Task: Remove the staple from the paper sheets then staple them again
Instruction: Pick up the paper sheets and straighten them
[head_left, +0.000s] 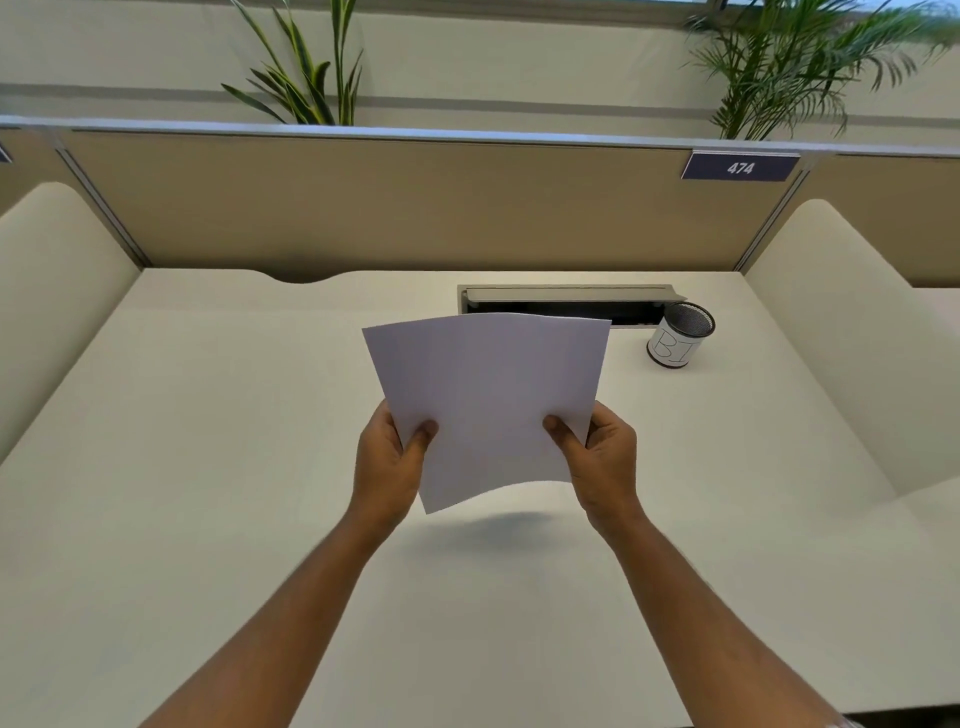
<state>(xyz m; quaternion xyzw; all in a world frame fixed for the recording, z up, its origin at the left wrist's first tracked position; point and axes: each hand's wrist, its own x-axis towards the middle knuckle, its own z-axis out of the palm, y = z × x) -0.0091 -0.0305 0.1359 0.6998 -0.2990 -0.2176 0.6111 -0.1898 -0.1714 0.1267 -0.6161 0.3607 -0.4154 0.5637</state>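
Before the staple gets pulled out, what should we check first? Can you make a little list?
1. White paper sheets held above the pale desk: ok.
2. Left hand gripping the left edge: ok.
3. Right hand gripping the right edge: ok.
4. Staple spotted on the sheets: cannot tell, none shows.
5. Stapler or staple remover in view: not ok, none seen.
6. Round mesh pen cup clear of the sheets: ok.

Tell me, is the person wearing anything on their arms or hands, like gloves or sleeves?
No. The left hand and right hand are bare, with no gloves, rings or watch visible. Both forearms are uncovered right down to the bottom of the picture, so no sleeves show.
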